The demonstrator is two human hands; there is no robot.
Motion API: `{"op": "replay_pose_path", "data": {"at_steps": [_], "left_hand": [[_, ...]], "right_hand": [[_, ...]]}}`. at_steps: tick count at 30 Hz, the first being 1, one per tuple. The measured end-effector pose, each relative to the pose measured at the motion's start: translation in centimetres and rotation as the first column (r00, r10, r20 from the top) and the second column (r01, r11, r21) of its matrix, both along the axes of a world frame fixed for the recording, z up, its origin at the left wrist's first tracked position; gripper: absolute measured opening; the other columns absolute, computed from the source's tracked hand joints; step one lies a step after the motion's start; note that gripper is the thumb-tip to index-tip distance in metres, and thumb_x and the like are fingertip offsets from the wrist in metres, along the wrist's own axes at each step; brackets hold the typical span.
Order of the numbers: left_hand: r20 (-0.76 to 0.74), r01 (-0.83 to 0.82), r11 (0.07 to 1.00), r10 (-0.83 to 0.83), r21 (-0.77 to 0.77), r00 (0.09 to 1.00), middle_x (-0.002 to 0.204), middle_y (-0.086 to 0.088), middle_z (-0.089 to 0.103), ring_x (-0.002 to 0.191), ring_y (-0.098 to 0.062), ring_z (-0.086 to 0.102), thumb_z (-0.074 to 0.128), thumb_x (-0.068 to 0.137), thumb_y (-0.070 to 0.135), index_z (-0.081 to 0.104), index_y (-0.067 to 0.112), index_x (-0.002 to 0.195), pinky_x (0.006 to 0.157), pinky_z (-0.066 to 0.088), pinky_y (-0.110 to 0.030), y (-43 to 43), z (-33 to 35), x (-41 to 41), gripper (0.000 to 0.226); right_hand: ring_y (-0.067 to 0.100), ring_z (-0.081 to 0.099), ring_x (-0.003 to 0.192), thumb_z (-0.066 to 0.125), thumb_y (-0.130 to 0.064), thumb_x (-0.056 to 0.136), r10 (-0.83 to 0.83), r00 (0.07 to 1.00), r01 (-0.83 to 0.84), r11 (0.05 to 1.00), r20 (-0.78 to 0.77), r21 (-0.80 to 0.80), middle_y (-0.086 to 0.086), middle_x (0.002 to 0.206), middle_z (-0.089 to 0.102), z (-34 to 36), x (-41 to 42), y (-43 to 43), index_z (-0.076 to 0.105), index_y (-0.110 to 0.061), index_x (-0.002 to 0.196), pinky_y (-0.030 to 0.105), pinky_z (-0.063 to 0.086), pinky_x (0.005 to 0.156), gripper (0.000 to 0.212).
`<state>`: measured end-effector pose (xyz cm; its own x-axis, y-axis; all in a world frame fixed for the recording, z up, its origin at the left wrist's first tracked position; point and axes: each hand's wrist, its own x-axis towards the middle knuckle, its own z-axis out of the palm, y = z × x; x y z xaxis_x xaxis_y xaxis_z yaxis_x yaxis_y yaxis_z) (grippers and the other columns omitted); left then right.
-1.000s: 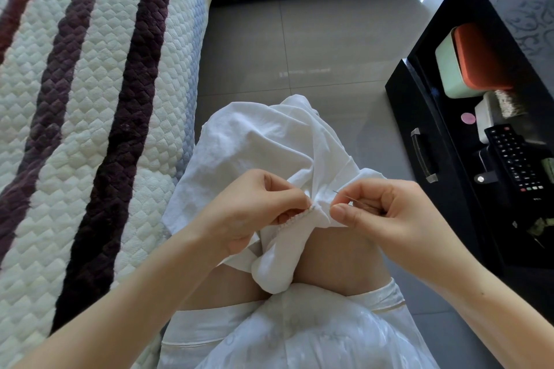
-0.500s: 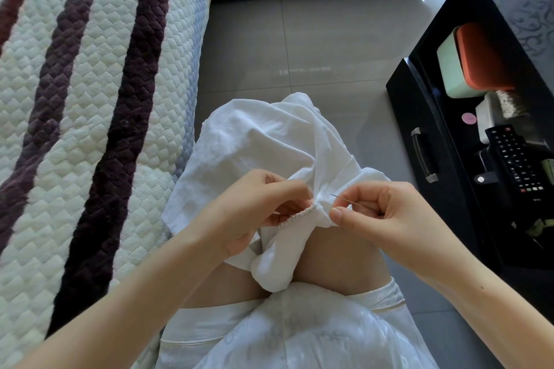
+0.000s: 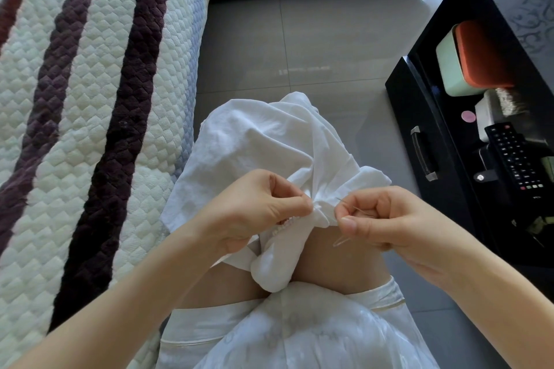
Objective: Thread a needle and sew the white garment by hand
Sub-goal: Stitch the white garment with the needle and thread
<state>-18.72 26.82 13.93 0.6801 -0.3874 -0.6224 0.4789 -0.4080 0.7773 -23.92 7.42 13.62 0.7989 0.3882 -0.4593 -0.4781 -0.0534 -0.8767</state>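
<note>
The white garment [image 3: 254, 147] is draped over my raised knee. My left hand [image 3: 254, 207] pinches a gathered fold of its edge between thumb and fingertips, just above a short line of stitches. My right hand [image 3: 380, 216] pinches a thin needle [image 3: 344, 203] between thumb and forefinger, the tip pointing up-left, just right of the fold. A faint loop of thread [image 3: 340, 241] hangs below the right thumb.
A quilted cream cover with dark purple stripes [image 3: 90, 99] fills the left. Grey floor tiles [image 3: 299, 39] lie ahead. On the right a black cabinet [image 3: 425, 129] holds a green and orange box [image 3: 467, 60] and a remote control [image 3: 514, 156].
My right hand has drawn a little to the right, away from the fold, taking the needle with it. The left hand keeps its pinch on the garment.
</note>
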Motion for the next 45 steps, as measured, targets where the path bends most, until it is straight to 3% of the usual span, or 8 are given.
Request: {"op": "replay_pose_path", "data": {"at_steps": [3, 12, 18, 24, 31, 35, 40, 45], "left_hand": [[-0.010, 0.005, 1.000, -0.005, -0.014, 1.000, 0.058, 0.003, 0.058, 0.052, -0.003, 0.048, 0.071, 0.080, 0.011, 0.071, 0.013, 0.065, 0.055, 0.040, -0.012, -0.2, 0.0, 0.0, 0.016], [-0.011, 0.003, 1.000, -0.003, -0.031, 1.000, 0.065, -0.001, 0.059, 0.057, -0.005, 0.047, 0.068, 0.083, 0.009, 0.072, 0.009, 0.073, 0.058, 0.039, -0.012, -0.5, -0.9, 0.0, 0.011], [0.023, -0.032, 0.999, 0.032, -0.002, 0.999, 0.067, 0.002, 0.067, 0.060, -0.003, 0.057, 0.068, 0.085, 0.015, 0.075, 0.011, 0.076, 0.061, 0.045, -0.013, 0.4, -1.2, 0.7, 0.013], [0.368, -0.006, 0.998, 0.026, -0.056, 0.930, 0.101, 0.009, 0.072, 0.098, -0.003, 0.065, 0.061, 0.090, 0.037, 0.072, 0.021, 0.103, 0.091, 0.048, -0.023, -1.1, 1.8, 2.0, 0.023], [0.471, 0.266, 0.894, -0.072, -0.361, 0.879, 0.111, -0.003, 0.070, 0.108, -0.015, 0.064, 0.043, 0.099, 0.027, 0.067, 0.012, 0.113, 0.101, 0.045, -0.031, -8.4, 5.1, 2.1, 0.031], [0.430, 0.312, 0.825, -0.093, -0.472, 0.898, 0.099, -0.007, 0.070, 0.096, -0.019, 0.066, 0.054, 0.095, 0.019, 0.065, 0.012, 0.104, 0.093, 0.051, -0.034, -12.6, 5.4, 1.9, 0.017], [0.312, 0.226, 0.849, -0.077, -0.478, 0.947, 0.078, -0.006, 0.067, 0.071, -0.017, 0.062, 0.060, 0.092, 0.011, 0.061, 0.010, 0.083, 0.063, 0.053, -0.022, -17.6, 5.9, 1.8, 0.009], [0.288, 0.234, 0.890, -0.123, -0.392, 0.950, 0.058, 0.001, 0.057, 0.046, -0.008, 0.041, 0.054, 0.094, 0.007, 0.054, 0.012, 0.077, 0.042, 0.031, -0.014, -22.2, 6.0, 1.7, 0.018]], "right_hand": [[0.006, 0.022, 0.045, 0.064, -0.014, 0.072, 0.004, 0.993, 0.008, 0.995, -0.120, 0.103, -0.009, 0.048, 0.034, 0.2, 0.3, -0.3, 0.065, -0.020, 0.061, 0.015, 0.018, 0.044, 0.012], [0.005, 0.020, 0.041, 0.073, -0.015, 0.067, -0.096, 0.974, 0.134, 0.974, -0.206, 0.181, -0.005, 0.049, 0.023, -0.4, -0.1, -0.1, 0.064, -0.013, 0.061, 0.015, 0.021, 0.042, 0.011], [0.005, 0.027, 0.046, 0.071, -0.038, 0.079, -0.284, 0.951, 0.301, 0.942, 0.125, -0.147, -0.009, 0.050, 0.031, 0.0, 0.2, -0.3, 0.062, -0.019, 0.097, 0.013, 0.027, 0.046, 0.027], [0.008, 0.040, 0.054, 0.055, -0.016, 0.095, -0.343, 0.878, 0.385, 0.921, 0.333, -0.066, -0.008, 0.056, 0.047, 2.2, 1.2, -1.0, 0.058, -0.013, 0.078, 0.017, 0.037, 0.054, 0.018], [0.002, 0.065, 0.087, 0.061, -0.036, 0.076, -0.552, 0.754, 0.573, 0.818, 0.356, 0.054, -0.005, 0.084, 0.071, 6.4, 2.2, -3.7, 0.067, -0.014, 0.091, 0.021, 0.045, 0.087, 0.028], [0.020, 0.064, 0.102, 0.058, -0.038, 0.078, -0.607, 0.778, 0.583, 0.794, 0.165, 0.171, 0.006, 0.100, 0.064, 7.2, 2.4, -6.5, 0.061, -0.017, 0.086, 0.044, 0.038, 0.104, 0.023], [0.027, 0.058, 0.102, 0.045, -0.026, 0.097, -0.670, 0.741, 0.632, 0.720, 0.048, 0.288, 0.013, 0.098, 0.062, 6.7, 1.8, -10.2, 0.060, -0.013, 0.079, 0.044, 0.040, 0.099, 0.026], [0.018, 0.063, 0.093, 0.050, -0.018, 0.098, -0.869, 0.450, 0.883, 0.467, 0.204, 0.043, 0.002, 0.098, 0.068, 3.8, 0.0, -16.7, 0.064, -0.013, 0.096, 0.030, 0.047, 0.086, 0.014]]}}
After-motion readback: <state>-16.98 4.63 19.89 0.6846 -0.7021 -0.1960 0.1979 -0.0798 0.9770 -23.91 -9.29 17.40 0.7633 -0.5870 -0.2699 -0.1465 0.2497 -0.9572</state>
